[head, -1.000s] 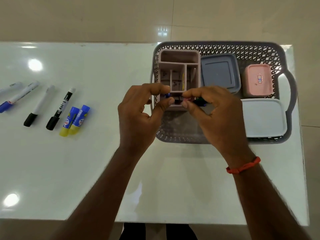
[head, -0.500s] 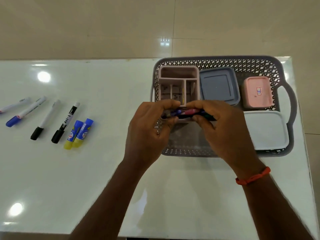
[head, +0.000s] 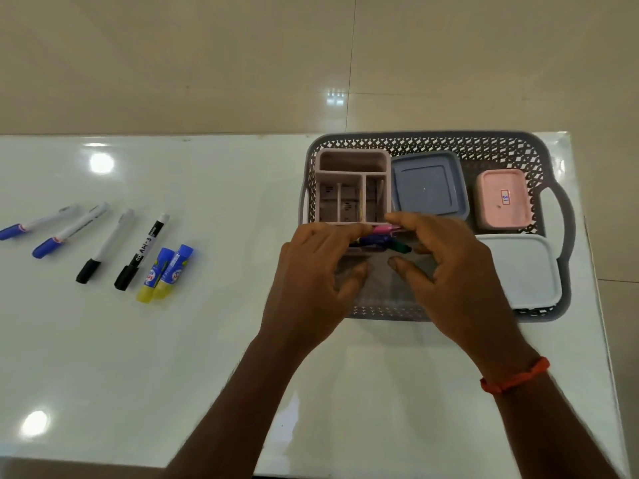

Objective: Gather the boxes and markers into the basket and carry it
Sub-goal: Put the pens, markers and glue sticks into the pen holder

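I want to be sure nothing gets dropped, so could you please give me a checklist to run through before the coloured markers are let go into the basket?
1. Bundle of coloured markers held at both ends by left hand and right hand: ok.
2. Bundle over the grey basket, not the table: ok.
3. Free floor space in the basket below the bundle: ok.
4. Pink organiser, grey box, pink box and white box already inside: ok.
5. All markers gathered: not ok; four markers and two glue sticks lie on the table.
6. Number of markers in the bundle: cannot tell.
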A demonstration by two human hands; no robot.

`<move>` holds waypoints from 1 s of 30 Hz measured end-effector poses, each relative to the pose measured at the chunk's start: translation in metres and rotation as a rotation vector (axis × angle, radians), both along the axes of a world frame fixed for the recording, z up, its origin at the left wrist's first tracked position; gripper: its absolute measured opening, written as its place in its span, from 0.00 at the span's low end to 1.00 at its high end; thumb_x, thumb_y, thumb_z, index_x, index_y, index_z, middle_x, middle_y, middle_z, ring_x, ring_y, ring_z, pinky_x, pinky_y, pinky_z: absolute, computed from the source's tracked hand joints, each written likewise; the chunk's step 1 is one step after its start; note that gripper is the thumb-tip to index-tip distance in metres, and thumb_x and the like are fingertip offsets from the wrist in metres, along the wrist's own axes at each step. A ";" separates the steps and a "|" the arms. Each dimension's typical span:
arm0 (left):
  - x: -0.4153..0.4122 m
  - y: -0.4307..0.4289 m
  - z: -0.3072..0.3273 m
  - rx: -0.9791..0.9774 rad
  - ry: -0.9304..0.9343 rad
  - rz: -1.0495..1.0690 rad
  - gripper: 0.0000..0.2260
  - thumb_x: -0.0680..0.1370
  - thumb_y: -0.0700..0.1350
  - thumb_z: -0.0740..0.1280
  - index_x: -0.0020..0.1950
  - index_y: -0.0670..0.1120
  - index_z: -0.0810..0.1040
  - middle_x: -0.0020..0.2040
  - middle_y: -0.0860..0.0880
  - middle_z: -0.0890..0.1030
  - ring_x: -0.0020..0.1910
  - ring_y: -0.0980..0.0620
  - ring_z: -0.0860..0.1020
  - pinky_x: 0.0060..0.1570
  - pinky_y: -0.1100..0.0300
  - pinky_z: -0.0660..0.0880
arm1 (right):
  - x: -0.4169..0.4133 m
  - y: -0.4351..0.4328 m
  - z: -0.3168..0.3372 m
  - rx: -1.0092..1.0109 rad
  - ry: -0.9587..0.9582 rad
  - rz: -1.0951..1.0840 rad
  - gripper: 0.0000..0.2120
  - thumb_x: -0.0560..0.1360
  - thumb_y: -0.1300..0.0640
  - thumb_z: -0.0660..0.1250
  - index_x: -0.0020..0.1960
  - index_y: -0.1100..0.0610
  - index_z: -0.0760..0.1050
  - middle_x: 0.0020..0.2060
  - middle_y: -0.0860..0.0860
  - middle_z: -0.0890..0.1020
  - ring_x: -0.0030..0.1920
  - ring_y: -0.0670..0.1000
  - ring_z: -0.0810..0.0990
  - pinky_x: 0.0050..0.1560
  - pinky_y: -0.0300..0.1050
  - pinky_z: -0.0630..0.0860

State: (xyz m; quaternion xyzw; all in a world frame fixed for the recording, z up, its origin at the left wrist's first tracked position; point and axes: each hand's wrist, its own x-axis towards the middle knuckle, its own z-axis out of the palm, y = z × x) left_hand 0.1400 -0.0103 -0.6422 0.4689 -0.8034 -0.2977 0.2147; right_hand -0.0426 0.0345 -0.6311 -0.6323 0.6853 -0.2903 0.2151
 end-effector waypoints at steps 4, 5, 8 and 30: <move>0.001 0.009 0.006 0.004 0.017 0.037 0.19 0.77 0.55 0.67 0.66 0.51 0.76 0.60 0.53 0.81 0.61 0.51 0.75 0.58 0.49 0.75 | -0.002 0.006 0.015 0.060 -0.094 -0.067 0.29 0.73 0.54 0.73 0.73 0.54 0.69 0.62 0.53 0.79 0.62 0.53 0.76 0.60 0.53 0.78; 0.001 0.013 0.006 -0.007 0.029 0.047 0.18 0.77 0.54 0.67 0.66 0.51 0.77 0.60 0.53 0.81 0.61 0.51 0.75 0.58 0.49 0.75 | -0.003 0.006 0.018 0.060 -0.091 -0.077 0.30 0.74 0.52 0.72 0.73 0.54 0.68 0.62 0.53 0.79 0.62 0.53 0.76 0.61 0.52 0.77; 0.004 0.026 0.006 -0.032 0.080 0.080 0.17 0.77 0.52 0.68 0.64 0.49 0.78 0.59 0.52 0.81 0.61 0.51 0.75 0.58 0.48 0.76 | -0.002 0.007 0.025 0.015 0.016 -0.081 0.25 0.75 0.50 0.72 0.70 0.56 0.72 0.61 0.54 0.81 0.62 0.52 0.75 0.61 0.48 0.74; 0.186 0.045 0.021 -0.001 0.082 0.268 0.14 0.77 0.49 0.72 0.62 0.52 0.79 0.58 0.59 0.80 0.60 0.55 0.76 0.54 0.56 0.76 | 0.180 0.023 0.037 -0.167 0.008 0.083 0.07 0.76 0.56 0.71 0.52 0.57 0.83 0.55 0.53 0.83 0.60 0.54 0.77 0.66 0.36 0.65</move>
